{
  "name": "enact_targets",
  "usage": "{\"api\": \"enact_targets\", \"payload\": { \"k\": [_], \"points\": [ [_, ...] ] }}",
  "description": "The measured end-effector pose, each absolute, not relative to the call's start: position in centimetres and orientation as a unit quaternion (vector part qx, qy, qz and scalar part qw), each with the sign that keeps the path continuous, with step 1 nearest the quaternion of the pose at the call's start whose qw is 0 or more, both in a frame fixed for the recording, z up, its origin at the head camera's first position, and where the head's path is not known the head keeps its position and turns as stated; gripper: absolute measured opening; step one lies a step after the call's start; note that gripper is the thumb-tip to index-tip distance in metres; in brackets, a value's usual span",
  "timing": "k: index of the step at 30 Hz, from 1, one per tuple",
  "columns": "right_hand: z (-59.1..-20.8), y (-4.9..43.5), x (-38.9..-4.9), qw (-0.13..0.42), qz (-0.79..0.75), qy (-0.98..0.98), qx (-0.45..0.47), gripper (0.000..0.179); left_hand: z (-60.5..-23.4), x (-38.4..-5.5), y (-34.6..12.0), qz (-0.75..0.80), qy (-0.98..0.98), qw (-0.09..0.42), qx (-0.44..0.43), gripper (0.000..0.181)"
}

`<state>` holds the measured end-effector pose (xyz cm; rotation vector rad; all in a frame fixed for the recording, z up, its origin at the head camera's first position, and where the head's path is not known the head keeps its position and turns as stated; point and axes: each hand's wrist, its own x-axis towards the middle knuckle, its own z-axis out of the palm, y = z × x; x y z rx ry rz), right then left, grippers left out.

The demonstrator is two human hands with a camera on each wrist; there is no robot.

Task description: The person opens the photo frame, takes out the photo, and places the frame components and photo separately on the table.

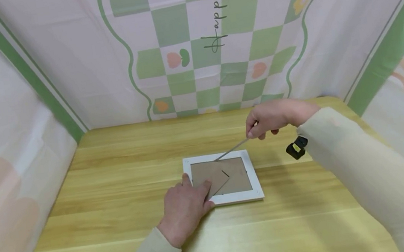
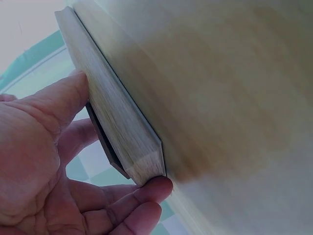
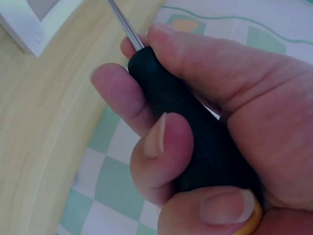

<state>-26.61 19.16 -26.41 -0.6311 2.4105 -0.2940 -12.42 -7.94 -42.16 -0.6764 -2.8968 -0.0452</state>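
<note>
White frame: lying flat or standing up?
Lying flat: the head view shows the white frame on the table, left hand on its corner.

On the table (image 1: 100,200) before you lies the frame (image 1: 252,175), with the board (image 1: 237,183) inside it. Your left grip (image 1: 186,203) is on its near left corner. Your right grip (image 1: 272,116) sits behind and right of it — the screwdriver (image 1: 232,149) slants leftward, toward you, to the opening's far edge. Cloth (image 1: 207,56) hangs behind the table — and along both sides.
</note>
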Motion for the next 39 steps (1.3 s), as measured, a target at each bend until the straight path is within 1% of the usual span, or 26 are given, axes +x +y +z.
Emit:
{"api": "enact_targets", "payload": {
  "k": [5, 9, 17, 21, 27, 34, 39],
  "points": [
    [-25.9, 19.2, -27.4, 0.338, -0.105, 0.912, -0.208, 0.019, -42.0, -12.4, -7.8, -0.015, -0.97, 0.08, -0.229, 0.053],
    [-25.7, 19.3, -27.6, 0.334, -0.098, 0.914, -0.208, 0.018, -41.9, -12.3, -7.8, -0.012, -0.969, 0.084, -0.232, 0.052],
    [-26.2, 19.7, -25.9, 0.287, -0.11, 0.919, -0.248, 0.016, -41.7, -12.1, -7.7, -0.013, -0.97, 0.087, -0.229, 0.053],
    [-26.9, 20.0, -24.9, 0.271, -0.116, 0.924, -0.244, 0.017, -41.7, -12.0, -7.7, -0.016, -0.97, 0.086, -0.226, 0.054],
    [-27.8, 20.5, -23.5, 0.229, -0.099, 0.935, -0.252, 0.025, -41.7, -11.7, -7.7, -0.027, -0.972, 0.079, -0.219, 0.053],
    [-28.3, 21.4, -22.3, 0.197, -0.112, 0.94, -0.256, 0.025, -41.7, -11.6, -7.7, -0.023, -0.971, 0.09, -0.222, 0.052],
    [-28.6, 22.4, -21.6, 0.171, -0.139, 0.947, -0.235, 0.027, -41.8, -11.6, -7.8, -0.016, -0.97, 0.095, -0.222, 0.053]
  ]
}}
